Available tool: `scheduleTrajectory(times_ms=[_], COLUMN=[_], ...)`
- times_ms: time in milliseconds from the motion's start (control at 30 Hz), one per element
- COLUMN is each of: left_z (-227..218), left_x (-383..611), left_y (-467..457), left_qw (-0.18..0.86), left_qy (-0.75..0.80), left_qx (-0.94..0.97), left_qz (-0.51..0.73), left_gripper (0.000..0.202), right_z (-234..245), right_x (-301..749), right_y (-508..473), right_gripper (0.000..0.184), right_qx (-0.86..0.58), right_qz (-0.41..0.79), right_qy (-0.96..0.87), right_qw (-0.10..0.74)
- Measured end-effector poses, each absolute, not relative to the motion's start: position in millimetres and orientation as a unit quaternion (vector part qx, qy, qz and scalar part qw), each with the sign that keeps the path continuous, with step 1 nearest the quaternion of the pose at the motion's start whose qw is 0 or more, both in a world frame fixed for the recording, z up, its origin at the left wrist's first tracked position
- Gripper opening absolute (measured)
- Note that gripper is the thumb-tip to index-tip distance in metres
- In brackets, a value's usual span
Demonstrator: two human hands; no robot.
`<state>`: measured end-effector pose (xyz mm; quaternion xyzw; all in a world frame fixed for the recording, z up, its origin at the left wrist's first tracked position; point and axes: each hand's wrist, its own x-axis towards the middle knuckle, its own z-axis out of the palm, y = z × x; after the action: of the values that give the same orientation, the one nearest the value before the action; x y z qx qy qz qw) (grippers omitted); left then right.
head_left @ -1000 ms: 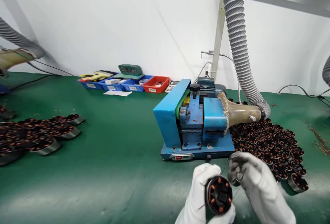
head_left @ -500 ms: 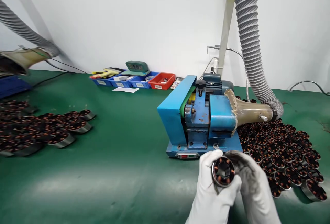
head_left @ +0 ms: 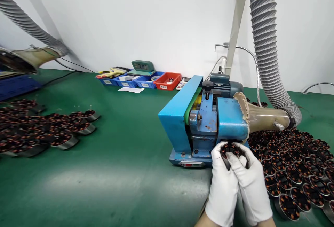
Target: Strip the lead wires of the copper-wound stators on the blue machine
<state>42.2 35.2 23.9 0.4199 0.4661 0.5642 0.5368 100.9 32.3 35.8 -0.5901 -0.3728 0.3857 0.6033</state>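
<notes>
Both my hands wear white gloves and hold one round motor stator (head_left: 229, 149) with copper windings, right in front of the blue machine (head_left: 206, 124). My left hand (head_left: 221, 185) wraps round the stator's left side. My right hand (head_left: 250, 185) closes over its right side and front, fingers curled on the windings. The stator sits close to the machine's lower front, just above its base.
Many stators lie in a group (head_left: 292, 164) right of the machine and another group (head_left: 39, 129) at the left. A ribbed hose (head_left: 268, 49) joins the machine's funnel (head_left: 266, 117). Blue and red bins (head_left: 146, 79) and a green clock (head_left: 142, 66) stand at the back.
Both hands carried the stator up and forward to the machine's front. My right hand, apart from it a second ago, now grips it too. The view shifted left.
</notes>
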Motion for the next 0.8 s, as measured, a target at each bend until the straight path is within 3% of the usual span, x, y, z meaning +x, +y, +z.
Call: scheduleTrajectory(times_ms=[433,667,800], left_z=[32,10,8], left_x=[43,19,16], left_y=[34,7,18], left_qw=[0.545,0.570,0.563], left_qy=[0.478,0.423,0.440], left_qx=[0.421,0.450,0.478], left_qz=[0.545,0.543,0.510], left_gripper=[0.042,0.054,0.050], right_z=[48,18,20], right_x=[105,95,89], right_y=[30,-3,4], right_gripper=[0.028,0.045,0.040], right_qx=[-0.587,-0.602,-0.615], right_qz=[0.383,0.348,0.342], right_qy=[-0.374,-0.333,-0.322], right_qw=[0.608,0.637,0.634])
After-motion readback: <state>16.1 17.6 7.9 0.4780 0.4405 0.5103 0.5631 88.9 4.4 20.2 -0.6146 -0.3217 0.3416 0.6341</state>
